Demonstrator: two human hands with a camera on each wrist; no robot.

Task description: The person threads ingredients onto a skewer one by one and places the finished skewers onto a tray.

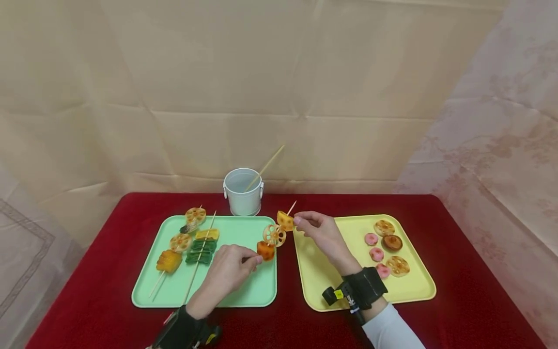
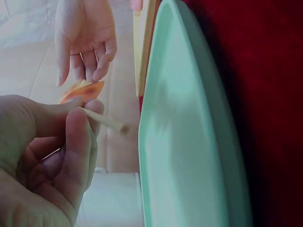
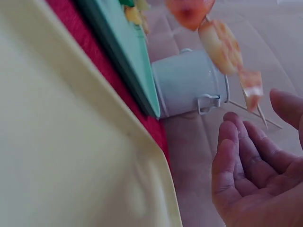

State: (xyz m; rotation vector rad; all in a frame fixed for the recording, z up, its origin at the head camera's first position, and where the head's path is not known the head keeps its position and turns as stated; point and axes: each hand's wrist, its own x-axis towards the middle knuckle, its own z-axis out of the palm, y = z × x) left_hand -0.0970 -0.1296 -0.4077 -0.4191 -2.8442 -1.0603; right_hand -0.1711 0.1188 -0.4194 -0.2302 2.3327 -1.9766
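My left hand (image 1: 234, 271) pinches the lower end of a wooden skewer (image 2: 106, 120) between thumb and fingers, over the green tray (image 1: 248, 295). Threaded along it are an orange-brown chunk (image 1: 265, 250), a holed lotus root slice (image 1: 274, 235) and a yellow piece (image 1: 285, 220) near the pointed tip. Beside that yellow piece is my right hand (image 1: 324, 237). In the right wrist view its thumb and loosely bent fingers stand apart with nothing between them, close to the skewer's tip.
Two loaded skewers, one with corn (image 1: 169, 261) and one with folded green pieces (image 1: 200, 252), lie on the green tray's left. A white bucket (image 1: 245, 201) behind holds a stick (image 1: 270, 161). The yellow tray (image 1: 316, 291) bears pink rounds (image 1: 376, 254), lotus slices (image 1: 397, 266) and a mushroom (image 1: 392, 243).
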